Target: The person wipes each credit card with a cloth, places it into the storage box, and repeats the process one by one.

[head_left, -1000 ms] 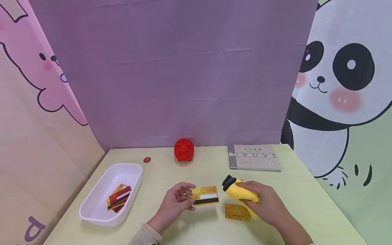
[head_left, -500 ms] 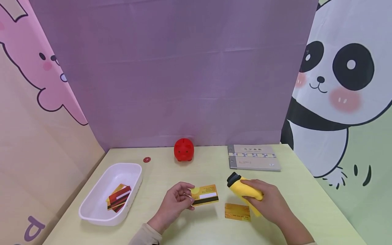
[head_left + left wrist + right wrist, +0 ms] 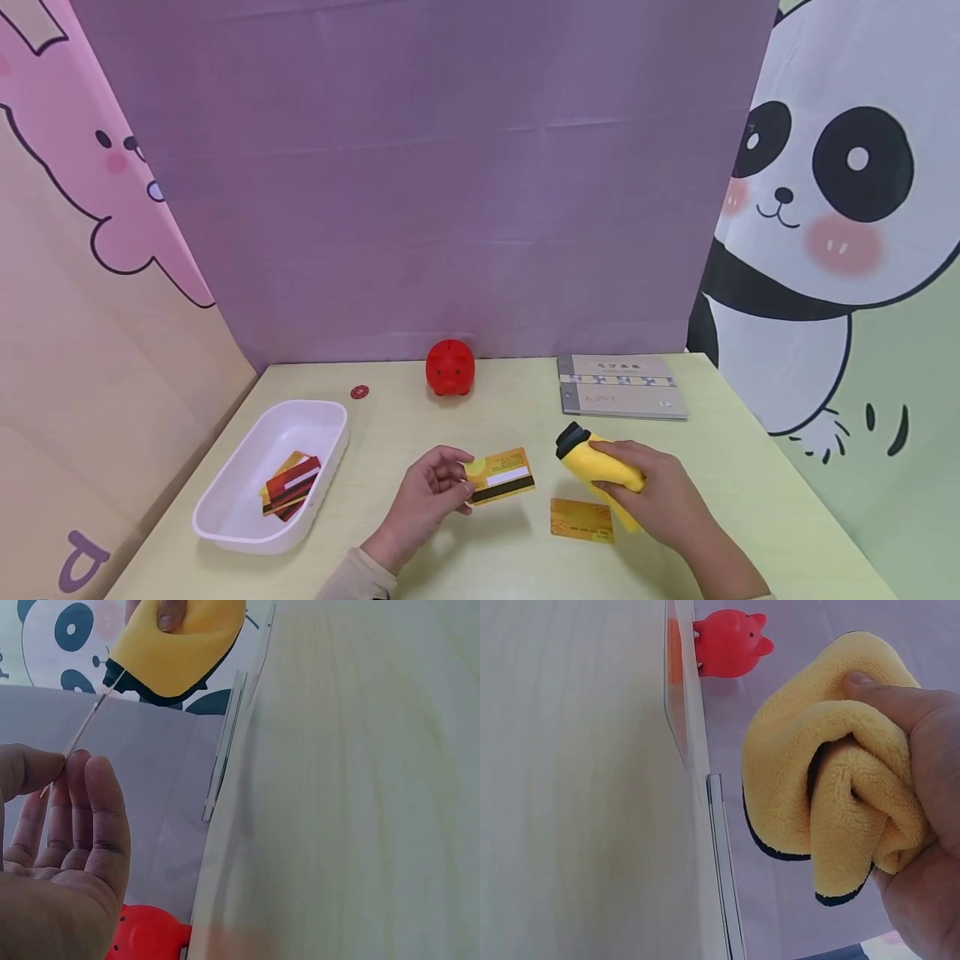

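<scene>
Between thumb and fingers, my left hand (image 3: 431, 493) pinches a yellow bank card (image 3: 501, 477) by its left end. The card's back, with a black stripe and a white strip, faces up toward the head view; the left wrist view shows it edge-on. My right hand (image 3: 660, 492) grips a folded yellow cloth (image 3: 600, 468) with black edging, held above the table to the right of that card. A second card, gold in colour (image 3: 581, 520), lies flat on the table just below and left of the cloth.
At the left stands a white plastic basin (image 3: 213, 518) with several red and yellow cards (image 3: 291, 485) in it. Toward the back are a small red disc (image 3: 360, 392), a red piggy bank (image 3: 450, 367) and a grey notebook (image 3: 624, 398) at the right.
My left hand has tilted the card, its right end rising slightly. The cloth in my right hand has moved a little right, away from the card, uncovering more of the gold card.
</scene>
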Demonstrator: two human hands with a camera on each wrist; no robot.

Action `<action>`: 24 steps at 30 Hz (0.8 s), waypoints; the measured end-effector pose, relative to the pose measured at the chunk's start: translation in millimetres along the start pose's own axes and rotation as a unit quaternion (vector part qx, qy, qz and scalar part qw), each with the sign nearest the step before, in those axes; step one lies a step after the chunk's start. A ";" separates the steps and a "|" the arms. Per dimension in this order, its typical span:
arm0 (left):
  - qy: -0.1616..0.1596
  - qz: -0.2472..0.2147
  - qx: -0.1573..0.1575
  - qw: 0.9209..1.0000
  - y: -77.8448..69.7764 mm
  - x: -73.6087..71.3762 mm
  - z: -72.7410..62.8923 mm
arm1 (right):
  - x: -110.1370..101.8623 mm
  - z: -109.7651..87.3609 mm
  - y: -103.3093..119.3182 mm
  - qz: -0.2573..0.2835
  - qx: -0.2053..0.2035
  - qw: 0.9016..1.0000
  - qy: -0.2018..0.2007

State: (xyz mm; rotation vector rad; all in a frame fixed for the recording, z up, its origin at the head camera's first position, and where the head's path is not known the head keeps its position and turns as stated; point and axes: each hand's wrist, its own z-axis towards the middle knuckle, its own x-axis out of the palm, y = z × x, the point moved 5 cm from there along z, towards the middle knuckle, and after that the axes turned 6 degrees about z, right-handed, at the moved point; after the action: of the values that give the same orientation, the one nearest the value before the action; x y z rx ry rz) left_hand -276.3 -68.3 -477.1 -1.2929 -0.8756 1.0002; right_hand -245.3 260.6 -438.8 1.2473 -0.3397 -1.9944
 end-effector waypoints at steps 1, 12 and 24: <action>0.000 -0.002 -0.001 1.000 -0.2 0.0 0.0 | -0.1 0.2 -0.1 -0.001 -0.001 1.000 0.000; -0.013 -0.008 -0.002 1.000 -5.2 -1.9 0.1 | 0.0 1.2 -1.1 0.004 -0.001 1.000 -0.003; -0.044 -0.021 0.013 0.999 -19.3 -19.0 -5.0 | -3.0 -0.8 7.7 -0.008 -0.016 1.000 -0.011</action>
State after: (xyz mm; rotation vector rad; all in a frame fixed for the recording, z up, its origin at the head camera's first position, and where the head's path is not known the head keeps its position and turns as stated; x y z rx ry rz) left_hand -276.2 -88.0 -457.8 -1.2109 -0.9509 1.0376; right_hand -240.4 257.6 -432.9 1.2113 -0.3078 -2.0214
